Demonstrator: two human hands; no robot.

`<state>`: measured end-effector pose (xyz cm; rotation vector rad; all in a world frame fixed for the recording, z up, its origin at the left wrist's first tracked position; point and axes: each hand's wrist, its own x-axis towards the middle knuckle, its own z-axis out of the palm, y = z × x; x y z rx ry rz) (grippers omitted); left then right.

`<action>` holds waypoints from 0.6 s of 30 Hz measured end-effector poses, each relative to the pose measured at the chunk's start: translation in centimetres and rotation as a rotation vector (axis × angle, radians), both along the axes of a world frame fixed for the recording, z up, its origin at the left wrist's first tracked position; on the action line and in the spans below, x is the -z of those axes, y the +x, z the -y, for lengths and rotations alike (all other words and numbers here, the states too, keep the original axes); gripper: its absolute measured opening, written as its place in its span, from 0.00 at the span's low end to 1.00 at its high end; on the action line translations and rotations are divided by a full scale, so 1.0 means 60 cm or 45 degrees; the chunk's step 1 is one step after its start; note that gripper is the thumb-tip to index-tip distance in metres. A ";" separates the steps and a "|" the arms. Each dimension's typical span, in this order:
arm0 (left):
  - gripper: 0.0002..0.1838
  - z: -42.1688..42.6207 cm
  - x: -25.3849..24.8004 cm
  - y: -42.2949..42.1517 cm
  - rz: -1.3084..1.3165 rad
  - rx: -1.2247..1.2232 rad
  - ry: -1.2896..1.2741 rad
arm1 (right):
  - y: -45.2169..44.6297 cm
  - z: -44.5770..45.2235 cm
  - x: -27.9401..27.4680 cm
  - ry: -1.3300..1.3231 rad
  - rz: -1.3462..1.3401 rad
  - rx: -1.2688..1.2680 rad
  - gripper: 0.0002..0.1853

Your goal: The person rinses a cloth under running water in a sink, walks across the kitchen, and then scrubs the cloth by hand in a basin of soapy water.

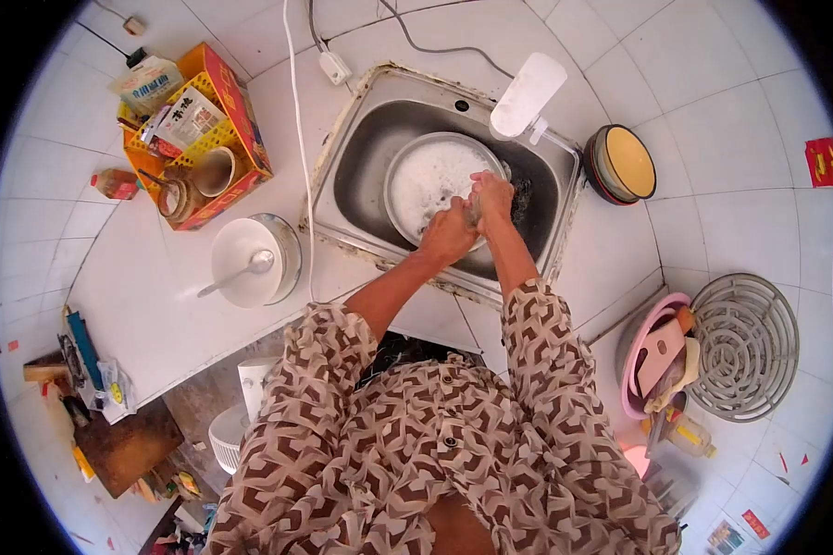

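Note:
Inside the steel sink stands a round metal basin filled with white suds. My left hand is over the near rim of the basin, its fingers curled in. Against it is my right hand, also closed, at the basin's right side. Between the two hands shows a small greyish piece, mostly covered by the fingers; its kind cannot be made out. A white tap unit reaches over the sink's far right corner.
Left of the sink are a white bowl with a spoon and a red-yellow box of packets and jars. A white cable crosses the counter. Stacked bowls, a pink basin and a round rack are on the right.

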<state>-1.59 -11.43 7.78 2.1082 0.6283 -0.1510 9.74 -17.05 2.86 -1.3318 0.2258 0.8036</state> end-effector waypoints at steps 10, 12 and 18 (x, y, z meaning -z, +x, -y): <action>0.30 0.063 -0.076 -0.022 0.383 -0.549 -1.850 | 0.015 0.042 -0.042 -0.486 0.588 0.199 0.31; 0.26 0.100 -0.083 -0.022 0.542 -0.721 -1.839 | -0.001 0.042 -0.049 -0.733 1.053 0.210 0.28; 0.20 0.096 -0.079 0.005 0.591 -0.986 -1.218 | -0.093 0.064 -0.103 0.240 0.077 -0.347 0.32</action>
